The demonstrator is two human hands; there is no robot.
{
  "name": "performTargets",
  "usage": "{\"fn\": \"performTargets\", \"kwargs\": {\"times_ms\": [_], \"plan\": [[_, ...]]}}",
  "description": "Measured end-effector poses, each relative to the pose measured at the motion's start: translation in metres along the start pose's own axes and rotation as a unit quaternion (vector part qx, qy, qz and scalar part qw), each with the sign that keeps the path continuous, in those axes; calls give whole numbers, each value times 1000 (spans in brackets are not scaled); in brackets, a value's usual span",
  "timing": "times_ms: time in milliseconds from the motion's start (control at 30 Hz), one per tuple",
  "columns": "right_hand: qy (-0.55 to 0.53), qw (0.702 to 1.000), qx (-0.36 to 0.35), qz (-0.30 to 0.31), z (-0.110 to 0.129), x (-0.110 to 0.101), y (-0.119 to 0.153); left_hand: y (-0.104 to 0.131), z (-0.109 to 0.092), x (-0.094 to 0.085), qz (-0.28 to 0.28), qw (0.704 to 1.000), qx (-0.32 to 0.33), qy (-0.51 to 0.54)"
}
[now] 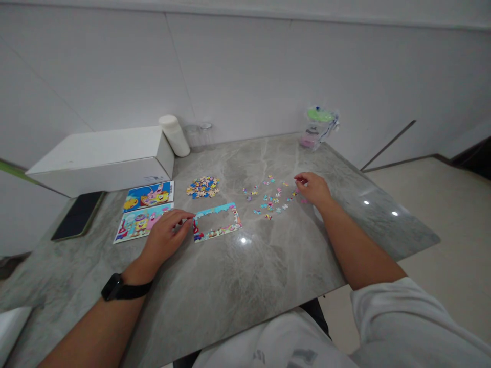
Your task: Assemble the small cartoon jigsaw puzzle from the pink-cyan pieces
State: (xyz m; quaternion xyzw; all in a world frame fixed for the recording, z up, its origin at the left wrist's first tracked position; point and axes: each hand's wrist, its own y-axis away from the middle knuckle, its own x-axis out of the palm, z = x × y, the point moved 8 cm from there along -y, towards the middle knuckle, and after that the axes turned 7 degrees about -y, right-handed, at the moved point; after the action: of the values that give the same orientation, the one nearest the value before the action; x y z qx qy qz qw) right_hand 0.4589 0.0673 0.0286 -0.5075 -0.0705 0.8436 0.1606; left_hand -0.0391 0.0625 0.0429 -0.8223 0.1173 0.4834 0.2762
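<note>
A small jigsaw puzzle (pixel 217 236) lies on the table with its border joined and its middle open to the grey tabletop. My left hand (pixel 165 237) rests beside it, fingers stretched out and tips touching its left edge. Over on the right, loose puzzle pieces (pixel 270 206) are scattered. My right hand (pixel 314 189) is at their right side, its fingers bent and slightly apart above a few pieces; I make out nothing held. A separate heap of puzzle pieces (pixel 203 187) lies behind the bordered puzzle. Left of it are two cartoon picture cards (pixel 132 221), one partly behind my left hand.
A dark phone (pixel 79 215) lies at the left before a long white box (pixel 99 153). A white bottle (pixel 175 135) and clear glasses (pixel 199 135) stand by the wall. A plastic bag (pixel 317 128) with green and pink contents sits at the back right of the marbled table (pixel 245 286).
</note>
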Motion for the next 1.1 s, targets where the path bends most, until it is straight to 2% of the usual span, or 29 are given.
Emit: {"fn": "performTargets", "kwargs": {"times_ms": [133, 267, 367, 633, 867, 1100], "plan": [[18, 995, -54, 81, 17, -1, 6, 0, 0, 0, 0, 1000, 1, -1], [-4, 974, -118, 195, 42, 7, 22, 0, 2, 1, 2, 1000, -3, -2], [-6, 960, -138, 245, 54, 15, 33, 0, 5, 3, 8, 1000, -9, -6], [19, 947, -140, 288, 60, 35, 40, 1, 5, 3, 8, 1000, -9, -9], [35, 957, -146, 247, 58, 35, 35, 0, 3, 1, 3, 1000, -8, -3], [23, 943, -164, 287, 74, 40, 46, 0, 3, 1, 3, 1000, -15, -1]]}}
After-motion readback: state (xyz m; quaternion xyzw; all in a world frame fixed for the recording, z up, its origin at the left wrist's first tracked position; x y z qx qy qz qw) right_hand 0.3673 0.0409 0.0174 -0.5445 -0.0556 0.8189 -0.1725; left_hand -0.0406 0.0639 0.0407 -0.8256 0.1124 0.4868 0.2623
